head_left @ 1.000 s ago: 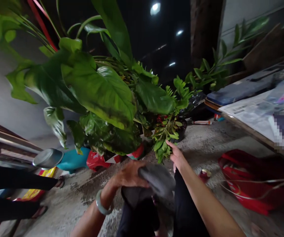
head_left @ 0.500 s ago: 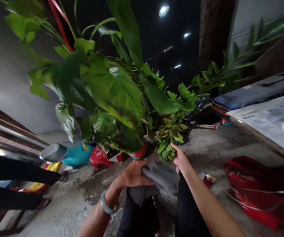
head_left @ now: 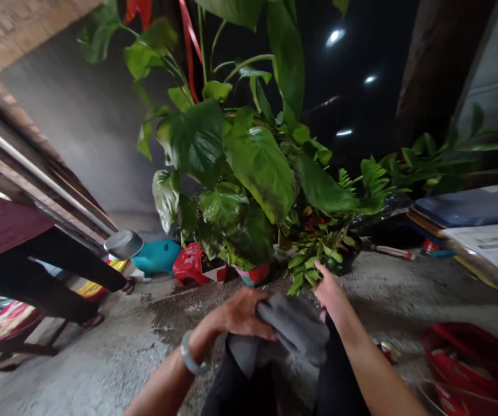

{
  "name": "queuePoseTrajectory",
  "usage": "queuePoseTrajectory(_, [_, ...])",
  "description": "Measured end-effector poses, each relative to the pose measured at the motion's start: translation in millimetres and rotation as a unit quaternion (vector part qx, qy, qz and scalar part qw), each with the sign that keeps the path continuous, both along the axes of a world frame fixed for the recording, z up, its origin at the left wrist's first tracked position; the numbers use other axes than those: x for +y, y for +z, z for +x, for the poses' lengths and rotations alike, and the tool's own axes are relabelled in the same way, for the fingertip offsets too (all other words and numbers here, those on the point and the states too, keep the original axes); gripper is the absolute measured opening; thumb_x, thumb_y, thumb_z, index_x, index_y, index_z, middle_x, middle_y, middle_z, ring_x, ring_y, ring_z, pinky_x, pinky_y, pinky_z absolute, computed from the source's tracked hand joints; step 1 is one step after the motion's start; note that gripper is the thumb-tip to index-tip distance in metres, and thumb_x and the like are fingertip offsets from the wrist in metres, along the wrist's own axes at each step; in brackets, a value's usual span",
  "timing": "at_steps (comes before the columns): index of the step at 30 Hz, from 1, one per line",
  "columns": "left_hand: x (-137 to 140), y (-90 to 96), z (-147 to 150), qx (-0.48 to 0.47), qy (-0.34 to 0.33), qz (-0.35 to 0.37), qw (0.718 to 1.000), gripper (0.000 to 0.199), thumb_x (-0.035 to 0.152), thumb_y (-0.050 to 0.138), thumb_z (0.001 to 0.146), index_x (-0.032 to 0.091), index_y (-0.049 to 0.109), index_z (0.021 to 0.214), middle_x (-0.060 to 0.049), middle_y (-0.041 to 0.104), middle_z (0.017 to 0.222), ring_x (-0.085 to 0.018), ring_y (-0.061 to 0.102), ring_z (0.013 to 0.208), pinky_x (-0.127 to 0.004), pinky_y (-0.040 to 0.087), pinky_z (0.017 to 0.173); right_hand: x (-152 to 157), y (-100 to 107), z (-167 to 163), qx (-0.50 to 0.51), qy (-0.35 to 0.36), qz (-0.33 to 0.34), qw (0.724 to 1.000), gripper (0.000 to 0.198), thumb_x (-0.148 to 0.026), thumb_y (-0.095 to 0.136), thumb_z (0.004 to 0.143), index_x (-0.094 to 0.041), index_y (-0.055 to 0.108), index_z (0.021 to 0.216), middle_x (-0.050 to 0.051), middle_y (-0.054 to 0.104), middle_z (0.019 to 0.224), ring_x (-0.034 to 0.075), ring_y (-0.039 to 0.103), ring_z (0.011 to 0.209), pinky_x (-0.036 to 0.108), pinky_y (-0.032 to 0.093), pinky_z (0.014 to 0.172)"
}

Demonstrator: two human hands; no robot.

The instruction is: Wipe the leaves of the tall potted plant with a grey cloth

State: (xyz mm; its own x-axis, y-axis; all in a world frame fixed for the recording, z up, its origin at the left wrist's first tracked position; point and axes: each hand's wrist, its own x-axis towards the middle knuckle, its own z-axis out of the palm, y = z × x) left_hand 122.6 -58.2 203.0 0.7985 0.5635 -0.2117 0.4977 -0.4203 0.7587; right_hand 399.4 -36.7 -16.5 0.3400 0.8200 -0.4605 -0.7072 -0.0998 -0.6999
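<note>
My left hand (head_left: 246, 312), with a pale bangle at the wrist, is closed on a grey cloth (head_left: 294, 326) above my knees. My right hand (head_left: 330, 289) reaches to a low small-leaved plant (head_left: 307, 263), its thumb stretched along the leaves and the leafy stem in its grip. Its other fingers are mostly hidden. Behind the low plant stands a large broad-leaved plant (head_left: 257, 162) with red ribbons (head_left: 190, 52) among its stalks. Below its leaves is a red and green pot (head_left: 253, 274).
A red plastic stool (head_left: 189, 264) and a teal animal-shaped seat (head_left: 156, 257) bearing a metal basin (head_left: 124, 245) stand left. Another person (head_left: 45, 248) stands further left. On the right are a red bag (head_left: 469, 358), a paper-covered table (head_left: 491, 231) and a red-and-white tool (head_left: 391, 252).
The view has swung left, so the plants sit further right and more of the other person shows. Both hands keep nearly the same pose, the left still on the cloth.
</note>
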Motion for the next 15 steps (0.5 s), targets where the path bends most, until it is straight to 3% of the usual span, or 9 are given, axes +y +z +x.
queuePoseTrajectory(2, [7,44.6,-17,-0.086,0.108,0.098,0.986,0.041,0.043,0.09,0.069,0.018,0.082,0.101,-0.001,0.077,0.085,-0.022,0.068,0.078,-0.029,0.055,0.068,0,4,-7,-0.045,0.013,-0.022,0.999,0.024,-0.049,0.07,0.095,-0.026,0.071,0.102,0.004,0.078,0.097,0.023,0.075,0.087,0.038,0.064,0.075])
queuePoseTrajectory(4, [25,80.5,-21,-0.182,0.227,0.23,0.929,0.045,0.043,0.088,0.07,0.014,0.079,0.103,-0.001,0.074,0.086,-0.021,0.066,0.08,-0.027,0.054,0.069,-8,8,-15,-0.105,0.029,-0.046,0.993,0.022,-0.051,0.071,0.09,-0.029,0.07,0.092,0.003,0.078,0.086,0.024,0.075,0.083,0.039,0.062,0.072])
queuePoseTrajectory(6, [48,96.6,-18,-0.203,0.319,0.329,0.865,0.051,0.04,0.081,0.08,0.009,0.074,0.12,-0.004,0.075,0.1,-0.023,0.07,0.094,-0.03,0.056,0.083,-27,11,-23,-0.182,0.038,-0.069,0.98,0.021,-0.051,0.075,0.083,-0.031,0.07,0.085,0.004,0.078,0.084,0.027,0.076,0.088,0.041,0.061,0.077])
queuePoseTrajectory(7, [57,96.2,-16,-0.175,0.345,0.358,0.85,0.052,0.036,0.08,0.081,0.008,0.072,0.124,-0.007,0.076,0.105,-0.025,0.071,0.099,-0.032,0.056,0.088,-41,10,-27,-0.226,0.038,-0.078,0.97,0.02,-0.048,0.079,0.077,-0.031,0.069,0.081,0.005,0.078,0.085,0.028,0.075,0.093,0.042,0.06,0.081])
queuePoseTrajectory(9, [69,82.5,-15,-0.048,0.322,0.362,0.874,0.049,0.031,0.083,0.078,0.011,0.073,0.122,-0.011,0.078,0.109,-0.029,0.073,0.106,-0.038,0.056,0.095,-75,4,-37,-0.308,0.034,-0.086,0.947,0.024,-0.042,0.086,0.063,-0.031,0.069,0.076,0.007,0.078,0.088,0.033,0.073,0.104,0.044,0.057,0.093])
queuePoseTrajectory(12, [58,56.0,-29,0.107,0.161,0.28,0.94,0.036,0.027,0.088,0.07,0.019,0.079,0.103,-0.009,0.081,0.101,-0.033,0.076,0.105,-0.04,0.057,0.093,-128,-17,-49,-0.432,0.036,-0.052,0.9,0.031,-0.04,0.087,0.052,-0.028,0.073,0.076,0.009,0.079,0.094,0.04,0.068,0.119,0.053,0.047,0.112])
queuePoseTrajectory(13, [49,53.3,-38,0.106,0.125,0.254,0.953,0.032,0.028,0.088,0.07,0.02,0.079,0.1,-0.007,0.081,0.097,-0.032,0.076,0.102,-0.039,0.058,0.091,-141,-26,-50,-0.503,0.043,-0.019,0.863,0.03,-0.046,0.084,0.056,-0.027,0.075,0.077,0.011,0.08,0.096,0.041,0.068,0.119,0.056,0.045,0.114])
queuePoseTrajectory(15, [33,63.2,-54,0.027,0.136,0.238,0.961,0.033,0.033,0.087,0.072,0.021,0.079,0.102,-0.003,0.08,0.094,-0.028,0.076,0.096,-0.037,0.06,0.087,-155,-41,-48,-0.594,0.032,0.001,0.804,0.034,-0.057,0.076,0.064,-0.027,0.077,0.078,0.013,0.082,0.098,0.041,0.072,0.112,0.059,0.048,0.11])
